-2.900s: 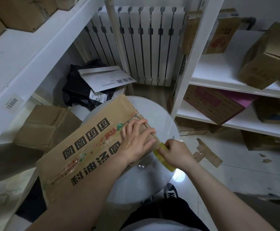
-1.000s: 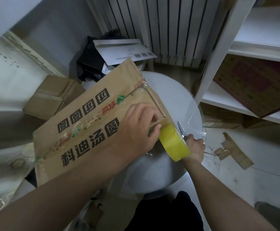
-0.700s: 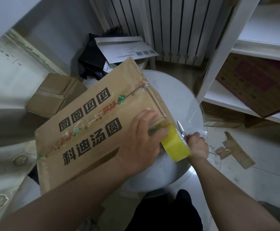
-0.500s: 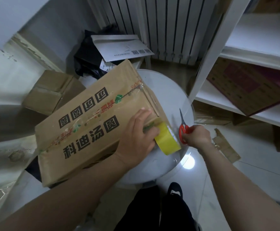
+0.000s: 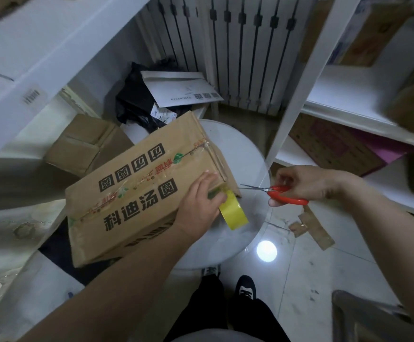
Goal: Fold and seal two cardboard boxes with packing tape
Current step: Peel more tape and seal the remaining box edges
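A brown cardboard box [image 5: 137,191] with black printed characters lies on a round white table [image 5: 238,154]. My left hand [image 5: 201,201] rests on the box's right end and holds a yellow tape roll [image 5: 233,212] against the box edge. My right hand [image 5: 307,182] grips red-handled scissors [image 5: 279,192], blades pointing left at the box's right corner, a short way from the tape.
White shelves with cardboard boxes [image 5: 334,144] stand at right, another shelf at upper left. A second brown box [image 5: 85,144] sits on the floor left. A radiator [image 5: 225,45], a white envelope [image 5: 181,90] and black bags lie behind. Cardboard scraps [image 5: 312,225] lie on the floor.
My right hand let go of the tape roll, took up the scissors and brought them level toward the box's right corner. My left hand took over the roll and kept it at the box edge.
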Tool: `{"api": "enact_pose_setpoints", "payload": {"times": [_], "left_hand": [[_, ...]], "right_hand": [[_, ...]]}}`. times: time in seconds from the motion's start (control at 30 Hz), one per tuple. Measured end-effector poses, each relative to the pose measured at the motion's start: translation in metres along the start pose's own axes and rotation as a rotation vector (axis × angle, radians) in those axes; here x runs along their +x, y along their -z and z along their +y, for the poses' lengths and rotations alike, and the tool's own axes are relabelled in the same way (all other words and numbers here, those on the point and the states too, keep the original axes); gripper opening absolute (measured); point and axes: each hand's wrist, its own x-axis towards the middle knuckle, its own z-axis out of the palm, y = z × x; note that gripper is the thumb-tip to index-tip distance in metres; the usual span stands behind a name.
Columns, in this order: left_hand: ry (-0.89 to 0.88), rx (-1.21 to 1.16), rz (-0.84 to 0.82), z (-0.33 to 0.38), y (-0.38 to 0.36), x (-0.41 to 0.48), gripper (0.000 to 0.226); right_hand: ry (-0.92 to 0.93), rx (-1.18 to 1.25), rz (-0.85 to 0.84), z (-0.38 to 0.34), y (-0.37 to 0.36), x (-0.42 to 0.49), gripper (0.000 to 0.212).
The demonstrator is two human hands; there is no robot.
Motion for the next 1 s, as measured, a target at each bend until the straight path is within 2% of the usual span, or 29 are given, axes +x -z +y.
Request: {"api": "enact_pose_setpoints", "payload": {"times": [0.1, 0.4, 0.57, 0.63, 0.73, 0.8, 0.83, 0.93, 1.0], "left_hand": [[0.014, 0.008, 0.012, 0.002, 0.0, -0.001, 0.015], [-0.001, 0.002, -0.016, -0.001, 0.0, -0.003, 0.029], [0.036, -0.043, -0.085, 0.0, 0.004, -0.004, 0.041], [0.017, -0.043, -0.104, 0.0, 0.006, -0.004, 0.038], [0.001, 0.004, -0.101, -0.001, 0.002, -0.007, 0.014], [0.072, 0.047, -0.103, 0.0, 0.002, -0.006, 0.032], [0.077, 0.06, -0.075, -0.001, 0.002, -0.005, 0.034], [-0.083, 0.107, -0.016, -0.003, -0.005, -0.009, 0.025], [-0.079, 0.083, 0.008, -0.01, -0.01, -0.01, 0.027]], "right_hand": [[0.003, -0.011, -0.035, -0.006, 0.005, 0.003, 0.049], [0.03, -0.026, -0.113, -0.018, 0.008, 0.029, 0.049], [0.035, -0.043, -0.153, -0.027, 0.011, 0.041, 0.05], [0.037, -0.055, -0.168, -0.031, 0.014, 0.044, 0.049], [0.044, -0.107, -0.195, -0.039, 0.018, 0.052, 0.047], [0.052, -0.146, -0.211, -0.044, 0.019, 0.058, 0.044], [0.059, -0.167, -0.215, -0.047, 0.02, 0.062, 0.042], [0.081, -0.211, -0.217, -0.049, 0.02, 0.069, 0.042], [0.091, -0.228, -0.213, -0.049, 0.02, 0.072, 0.043]]}}
